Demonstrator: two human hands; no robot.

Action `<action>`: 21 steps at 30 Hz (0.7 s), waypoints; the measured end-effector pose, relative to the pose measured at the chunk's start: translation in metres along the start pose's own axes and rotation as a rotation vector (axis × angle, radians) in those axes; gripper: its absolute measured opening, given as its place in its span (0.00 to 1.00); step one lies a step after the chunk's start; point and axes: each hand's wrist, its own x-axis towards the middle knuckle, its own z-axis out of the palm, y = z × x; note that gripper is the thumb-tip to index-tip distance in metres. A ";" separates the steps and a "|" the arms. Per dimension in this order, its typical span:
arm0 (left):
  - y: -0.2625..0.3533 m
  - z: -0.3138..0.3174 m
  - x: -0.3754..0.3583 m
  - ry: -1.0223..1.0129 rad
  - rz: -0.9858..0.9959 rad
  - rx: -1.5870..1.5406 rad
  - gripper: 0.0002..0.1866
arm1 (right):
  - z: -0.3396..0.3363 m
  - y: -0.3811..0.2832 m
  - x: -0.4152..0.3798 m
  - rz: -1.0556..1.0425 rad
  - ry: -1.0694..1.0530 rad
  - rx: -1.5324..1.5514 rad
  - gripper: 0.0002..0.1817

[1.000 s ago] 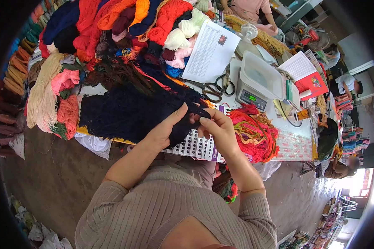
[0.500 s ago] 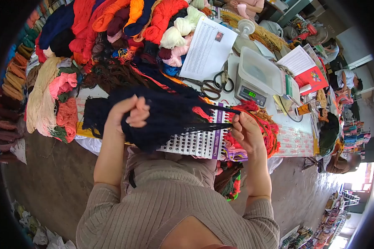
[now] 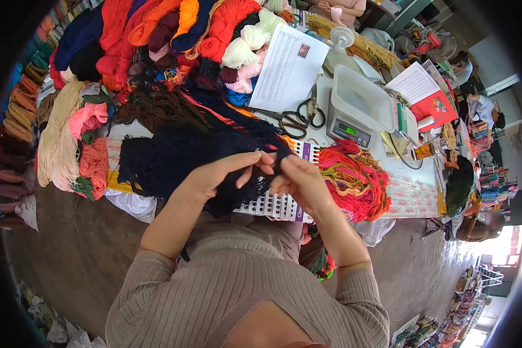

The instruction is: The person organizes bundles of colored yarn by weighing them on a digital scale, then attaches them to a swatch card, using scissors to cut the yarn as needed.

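A bundle of dark navy yarn lies spread across the near edge of the table, its strands running to the right. My left hand is over the right part of the bundle, fingers bent and pinching the yarn. Close beside it, my right hand closes its thumb and fingers on the yarn's end. The fingertips of both hands nearly meet; the exact strands between them are hard to make out. Under the hands is a white card with rows of holes, partly hidden, with red and multicoloured threads at its right.
Behind the hands lie scissors, a printed sheet and a digital scale bearing a clear plastic tray. Heaped skeins of yarn fill the back left. A small white fan stands farther back. Other people work at the far side.
My right hand has moved left and my left hand right, bringing them together. The strands stretched between them have gathered in, uncovering the multicoloured threads. The scale's reading has changed.
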 end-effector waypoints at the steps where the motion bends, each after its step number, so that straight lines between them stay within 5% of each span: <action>1: 0.000 0.001 0.000 0.000 -0.001 0.006 0.15 | 0.007 0.001 0.001 0.022 -0.015 -0.092 0.16; 5: 0.006 -0.009 -0.002 0.074 0.000 0.080 0.16 | 0.004 -0.006 -0.009 0.012 -0.142 -0.336 0.14; 7: 0.012 -0.033 -0.007 0.118 -0.083 -0.112 0.16 | -0.008 -0.017 -0.026 -0.091 0.000 -0.222 0.13; 10: 0.039 -0.086 -0.023 0.288 0.135 -0.407 0.16 | -0.058 -0.033 -0.048 -0.342 0.225 0.029 0.10; 12: 0.051 -0.142 -0.036 0.107 0.339 -0.639 0.15 | -0.095 -0.044 -0.065 -0.477 0.379 0.100 0.09; 15: 0.079 -0.196 -0.064 0.100 0.596 -0.595 0.15 | -0.165 -0.056 -0.097 -0.595 0.605 0.275 0.07; 21: 0.142 -0.340 -0.104 0.102 0.725 -0.524 0.10 | -0.307 -0.064 -0.183 -0.811 1.022 0.394 0.04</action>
